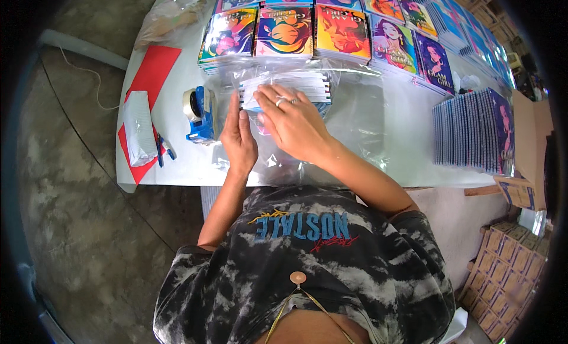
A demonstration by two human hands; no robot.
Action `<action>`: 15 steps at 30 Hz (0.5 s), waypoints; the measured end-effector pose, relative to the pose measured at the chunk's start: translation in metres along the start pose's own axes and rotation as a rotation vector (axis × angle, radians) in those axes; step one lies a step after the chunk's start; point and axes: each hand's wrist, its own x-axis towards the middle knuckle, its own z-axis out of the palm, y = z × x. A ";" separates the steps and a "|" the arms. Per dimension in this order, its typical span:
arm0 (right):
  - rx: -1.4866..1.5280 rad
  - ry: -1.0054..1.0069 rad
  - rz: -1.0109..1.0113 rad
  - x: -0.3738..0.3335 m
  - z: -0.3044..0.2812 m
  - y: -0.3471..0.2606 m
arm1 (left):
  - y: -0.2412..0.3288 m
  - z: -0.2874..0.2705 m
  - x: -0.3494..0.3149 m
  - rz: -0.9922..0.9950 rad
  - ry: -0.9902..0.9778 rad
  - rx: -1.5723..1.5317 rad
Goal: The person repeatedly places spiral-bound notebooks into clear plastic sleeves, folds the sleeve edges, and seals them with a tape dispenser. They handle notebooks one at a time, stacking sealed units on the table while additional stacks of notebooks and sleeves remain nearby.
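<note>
A stack of notebooks (307,88), white page edges showing, sits at the middle of the table inside clear plastic film (361,128). Flat along the stack's left side, my left hand (240,140) has its fingers stretched upward and grips nothing. My right hand (296,124), with a ring on one finger, lies on top of the film over the stack, fingers extended. Part of the stack's near side is hidden under that hand. Just left of my left hand stands a blue tape dispenser (203,116) with a roll of clear tape.
Rows of colourful illustrated notebooks (284,33) line the far side. At right, a tall row of spiral notebooks (467,131) stands beside an open cardboard box (532,143). Red sheets (155,69), a plastic-wrapped white pack (139,128) and a blue cutter (167,147) lie at left.
</note>
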 end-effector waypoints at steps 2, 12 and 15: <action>0.084 0.017 0.053 0.011 -0.001 0.005 | -0.004 -0.002 0.003 0.067 0.013 0.027; 0.593 0.160 0.508 0.000 -0.067 0.049 | 0.027 -0.027 0.065 0.012 -0.143 -0.048; 0.727 0.459 0.459 0.005 -0.074 0.063 | 0.065 -0.040 0.087 0.175 0.191 -0.161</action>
